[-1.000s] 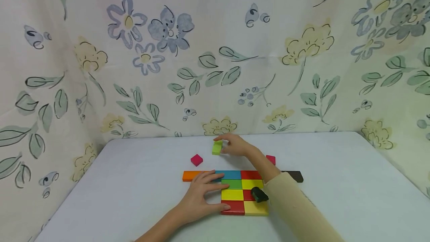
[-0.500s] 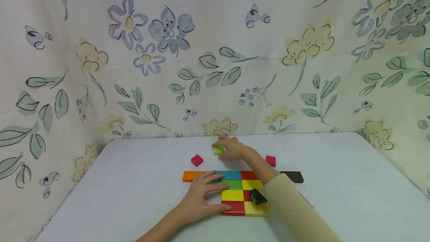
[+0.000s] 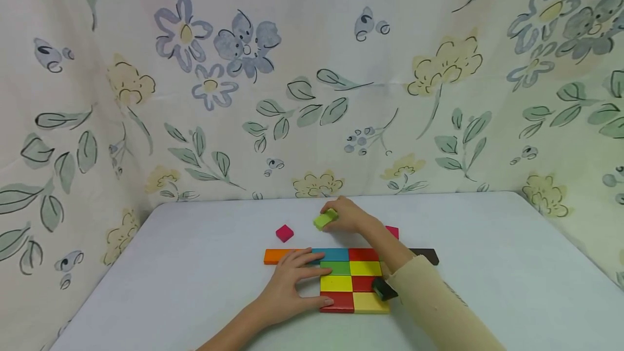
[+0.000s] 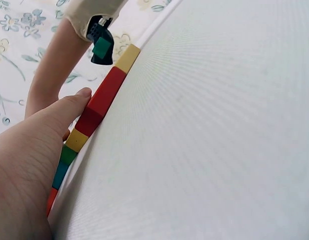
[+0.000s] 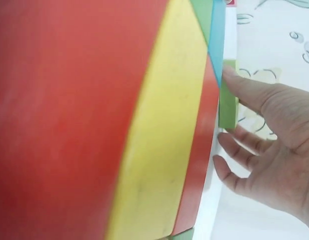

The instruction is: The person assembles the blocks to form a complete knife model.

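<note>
Between the thumb and fingers of the right hand [image 3: 347, 216] is a light green block [image 3: 324, 220], tilted, behind the rows of blocks. The right wrist view shows the right hand [image 5: 274, 135] with its thumb on one end of that green block [image 5: 228, 100] and a fingertip near the other. The left hand [image 3: 287, 288] lies spread at the left side of the coloured blocks, its thumb on a red block [image 3: 341, 303] and fingertips at the blue block [image 3: 336, 254] and green block [image 3: 340, 268]. In the left wrist view the left thumb touches the red block [image 4: 103, 97].
A red cube [image 3: 285, 233] lies left of the green block, and another [image 3: 392, 231] shows partly behind the right forearm. The back row runs from an orange block [image 3: 274, 256] to a dark one [image 3: 429, 256]. A floral cloth [image 3: 292, 123] hangs behind the white table [image 3: 195, 275].
The green block has turned to a slant and moved slightly right and nearer, with the right hand now gripping it. The left hand has stayed in place.
</note>
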Available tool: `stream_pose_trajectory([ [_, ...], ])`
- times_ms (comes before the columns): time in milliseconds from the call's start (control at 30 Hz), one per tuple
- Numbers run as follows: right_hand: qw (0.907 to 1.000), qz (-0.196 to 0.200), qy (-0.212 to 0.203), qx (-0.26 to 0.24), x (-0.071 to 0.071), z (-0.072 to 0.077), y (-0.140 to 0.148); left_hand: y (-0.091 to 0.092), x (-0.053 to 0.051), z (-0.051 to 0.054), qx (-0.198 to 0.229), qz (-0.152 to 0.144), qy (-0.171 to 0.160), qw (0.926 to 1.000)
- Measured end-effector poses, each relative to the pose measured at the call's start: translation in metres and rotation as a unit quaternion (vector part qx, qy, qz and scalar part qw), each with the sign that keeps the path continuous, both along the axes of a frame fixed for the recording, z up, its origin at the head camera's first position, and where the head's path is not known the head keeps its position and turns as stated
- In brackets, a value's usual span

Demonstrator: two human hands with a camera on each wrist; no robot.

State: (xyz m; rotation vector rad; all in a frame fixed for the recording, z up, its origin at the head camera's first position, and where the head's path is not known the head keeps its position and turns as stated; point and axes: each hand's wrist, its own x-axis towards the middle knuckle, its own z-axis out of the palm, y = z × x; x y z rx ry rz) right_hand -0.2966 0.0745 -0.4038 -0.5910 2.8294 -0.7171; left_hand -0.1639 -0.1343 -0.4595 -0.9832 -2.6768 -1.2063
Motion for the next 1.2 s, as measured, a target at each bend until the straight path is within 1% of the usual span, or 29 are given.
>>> stream_pose_trajectory([
  [133, 0.9999, -0.01, 0.009, -0.003, 0.001, 0.0, 0.002, 0.0, 0.001, 0.001, -0.003, 0.003, 0.0, 1.0],
  [333, 0.9996, 0.007, 0.015, -0.023, 0.0, -0.004, 0.003, 0.0, 0.001, 0.001, -0.005, 0.004, -0.006, 1.0],
  [467, 0.9994, 0.005, 0.009, -0.032, 0.001, -0.005, 0.005, -0.001, 0.0, 0.0, -0.008, 0.005, -0.01, 0.9999],
  [533, 0.9993, 0.0, 0.007, -0.038, 0.002, -0.004, 0.006, -0.001, 0.0, 0.0, -0.008, 0.004, -0.01, 0.9999],
  [700, 0.9989, 0.005, 0.009, -0.047, 0.006, 0.0, 0.01, -0.001, 0.0, 0.0, -0.007, 0.003, -0.011, 0.9999],
  [967, 0.9977, 0.02, 0.036, -0.053, 0.019, 0.007, 0.022, -0.001, 0.0, 0.001, -0.013, 0.007, -0.016, 0.9998],
  [1200, 0.9962, 0.014, 0.043, -0.074, 0.036, 0.015, 0.035, 0.0, 0.0, 0.002, -0.013, 0.006, -0.013, 0.9998],
])
